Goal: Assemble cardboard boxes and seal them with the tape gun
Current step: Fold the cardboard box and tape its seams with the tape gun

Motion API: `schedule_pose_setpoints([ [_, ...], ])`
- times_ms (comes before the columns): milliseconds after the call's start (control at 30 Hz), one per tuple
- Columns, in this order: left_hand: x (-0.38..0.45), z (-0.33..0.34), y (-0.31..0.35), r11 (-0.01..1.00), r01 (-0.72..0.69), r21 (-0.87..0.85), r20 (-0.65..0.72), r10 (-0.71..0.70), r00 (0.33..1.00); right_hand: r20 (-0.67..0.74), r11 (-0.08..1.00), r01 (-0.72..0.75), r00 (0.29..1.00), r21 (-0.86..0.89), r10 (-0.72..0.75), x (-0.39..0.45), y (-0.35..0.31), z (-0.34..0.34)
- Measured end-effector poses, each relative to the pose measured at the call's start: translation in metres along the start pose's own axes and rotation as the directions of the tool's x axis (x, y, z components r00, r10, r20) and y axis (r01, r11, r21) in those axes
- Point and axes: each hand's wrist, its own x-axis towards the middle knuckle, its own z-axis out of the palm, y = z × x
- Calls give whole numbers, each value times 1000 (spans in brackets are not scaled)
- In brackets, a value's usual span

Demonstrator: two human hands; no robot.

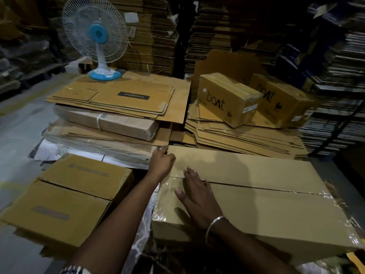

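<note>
While the big box (256,194) lies closed right in front, the right hand (197,198) presses flat on its top, fingers spread straight across the flap seam. The left hand (161,163) curls round the far-left corner flap. Clear tape shines along the box's edges. A smaller box (65,194) sits left, a fan (96,42) behind.

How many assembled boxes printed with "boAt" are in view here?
2. One boAt box sits on the flattened-cardboard pile at right; the second boAt box lies just right of it, partly in shadow. Others may be hidden in the dark stacks behind.
</note>
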Motion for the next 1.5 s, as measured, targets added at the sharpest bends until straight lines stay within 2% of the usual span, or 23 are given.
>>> schedule_pose_setpoints([
  [100,-3,0,-3,995,33,-92,-4,-34,999,-9,1000,1,1000,7,-1,0,0,1],
  [233,-2,-1,-6,995,29,-90,-119,-40,992,1,1000,-8,1000,2,8,-1,0,1],
  [300,4,-3,-4,992,59,-109,-77,-68,995,7,1000,-17,1000,-14,17,-1,1,1],
  [400,16,-3,-5,963,114,-244,77,-98,992,7,1000,-9,1000,-27,9,-1,0,0],
  [500,34,0,-32,948,112,-299,78,-93,993,-5,1000,-8,1000,-22,8,-1,1,0],
  [600,18,-1,-22,951,68,-303,31,-62,998,-8,1000,-10,1000,-18,10,-2,1,0],
  [833,8,-2,-11,996,62,-63,-27,-64,998,-26,1000,-8,1000,7,9,-3,-2,-2],
  [900,6,-1,-10,994,26,110,-33,-23,999,-65,1000,-17,998,22,18,-6,-1,-2],
  [967,7,-3,-6,947,2,320,-4,-1,1000,-98,999,-24,995,36,27,-7,-1,-3],
  [1067,15,-3,-2,857,-3,515,40,-21,999,-162,997,-34,986,73,45,-9,-1,-3],
  [1133,16,1,2,792,-16,610,15,8,1000,-248,990,-75,963,120,103,-10,1,-3],
  [1200,14,9,7,717,-101,690,-7,146,989,-348,971,-134,916,198,198,-12,3,-6],
  [1267,14,17,15,590,-241,771,65,304,950,-390,954,-208,878,216,279,-14,9,-13],
  [1333,14,25,22,501,-355,789,183,360,915,-381,948,-297,868,114,317,-21,20,-24],
  [1433,7,41,31,488,-466,738,319,356,878,-347,910,-414,853,7,391,-36,46,-45],
  [1500,1,58,37,474,-512,716,383,347,856,-374,873,-486,815,-26,443,-53,68,-64],
])
